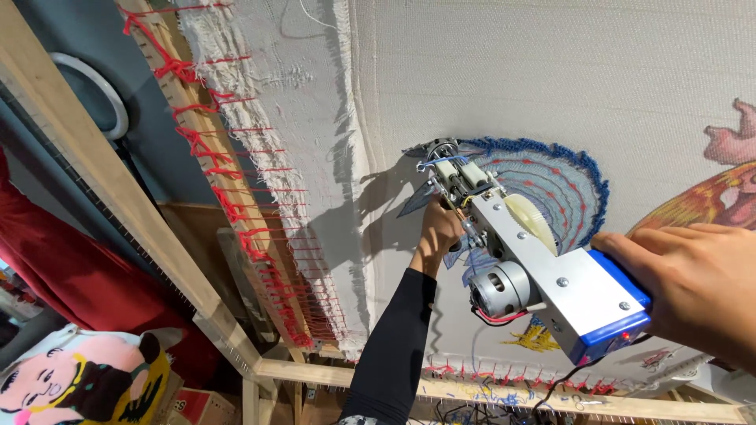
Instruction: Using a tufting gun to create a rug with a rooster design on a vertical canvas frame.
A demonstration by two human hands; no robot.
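Silver metal and blue plastic make up the one tufting gun (535,264), a boxy machine with a round grey motor on its side and a cream gear wheel on top; its needle end presses against the stretched off-white backing cloth (504,79) near the middle of the scene. It looks heavy and rigid, best gripped at both ends, as both hands do now. The right hand (693,283) is clasped over the blue rear block at the near right. The left hand (439,228), in a black sleeve, is clenched around the front handle just below the needle. The cloth appears soft but taut, likely to give under a push. Tufted on it is one blue and grey fan shape (551,185) beside the gun, with one orange and pink figure (720,197) at the far right. One wooden frame (118,197) holds the cloth, laced with red yarn (236,212) along the left edge.
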